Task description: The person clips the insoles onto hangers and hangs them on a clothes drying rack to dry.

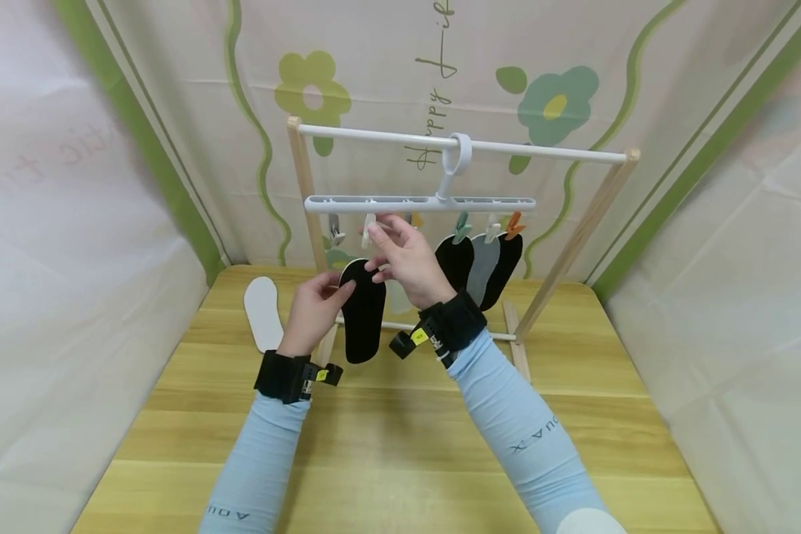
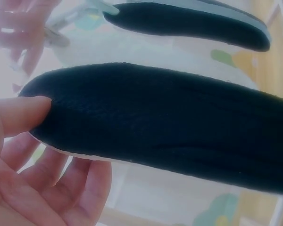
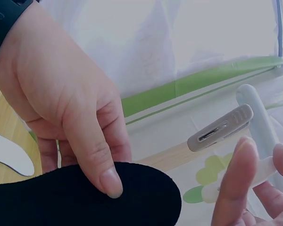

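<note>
My left hand [image 1: 315, 310] grips a black insole [image 1: 363, 319] near its upper end, thumb on the black face and fingers behind its pale underside. The insole hangs upright below the hanger [image 1: 387, 204]. My right hand [image 1: 410, 259] pinches a white clip [image 1: 368, 231] under the hanger bar, between thumb and forefinger. In the right wrist view, the white clip [image 3: 264, 170] is partly hidden by these fingers. Beside it, a grey clip [image 3: 220, 128] hangs with nothing in it. The insole's top edge is just below the white clip, apart from it.
Farther right, a green clip [image 1: 463, 227], a white clip [image 1: 492, 231] and an orange clip [image 1: 515, 225] hold black and grey insoles [image 1: 483, 263]. A white rod [image 1: 541, 150] on a wooden stand [image 1: 577, 241] carries the hanger. A white insole [image 1: 263, 315] lies on the table [image 1: 400, 460] at left.
</note>
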`<move>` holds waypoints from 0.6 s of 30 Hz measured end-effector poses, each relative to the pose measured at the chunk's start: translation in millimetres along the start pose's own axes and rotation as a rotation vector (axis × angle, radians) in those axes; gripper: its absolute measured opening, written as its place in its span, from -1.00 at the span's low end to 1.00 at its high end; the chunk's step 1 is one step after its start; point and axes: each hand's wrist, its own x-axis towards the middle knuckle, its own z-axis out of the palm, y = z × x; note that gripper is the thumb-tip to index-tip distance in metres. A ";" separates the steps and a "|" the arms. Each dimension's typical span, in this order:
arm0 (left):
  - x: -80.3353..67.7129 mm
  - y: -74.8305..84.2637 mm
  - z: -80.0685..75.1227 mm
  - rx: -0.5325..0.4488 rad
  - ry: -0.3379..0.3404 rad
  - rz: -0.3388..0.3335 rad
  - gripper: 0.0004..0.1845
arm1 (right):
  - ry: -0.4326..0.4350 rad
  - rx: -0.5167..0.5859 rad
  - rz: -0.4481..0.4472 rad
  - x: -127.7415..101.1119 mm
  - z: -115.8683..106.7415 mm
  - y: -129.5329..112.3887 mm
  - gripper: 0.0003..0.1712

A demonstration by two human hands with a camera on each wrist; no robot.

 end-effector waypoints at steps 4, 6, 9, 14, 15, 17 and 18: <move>1.4 1.8 0.3 0.011 0.000 0.015 -0.66 | 0.004 -0.002 0.004 0.1 0.5 0.1 -0.56; 1.7 2.8 -0.2 0.011 0.000 0.016 -0.67 | 0.004 0.000 0.002 0.0 0.9 0.2 -0.56; 1.8 3.9 -0.3 0.004 -0.005 0.017 -0.66 | 0.005 0.005 0.001 -0.4 1.1 0.7 -0.57; 2.7 5.2 1.7 0.001 -0.003 0.014 -0.68 | 0.010 0.011 -0.005 -1.3 0.6 2.9 -0.54; 2.8 5.5 2.3 0.004 -0.001 0.016 -0.68 | 0.012 0.012 -0.006 -1.6 0.5 3.4 -0.53; 3.0 5.5 3.9 0.009 0.004 0.020 -0.71 | 0.023 0.014 -0.010 -2.1 0.5 4.2 -0.53; 3.0 5.6 4.6 0.011 0.006 0.023 -0.72 | 0.030 0.014 -0.013 -2.3 0.5 4.7 -0.53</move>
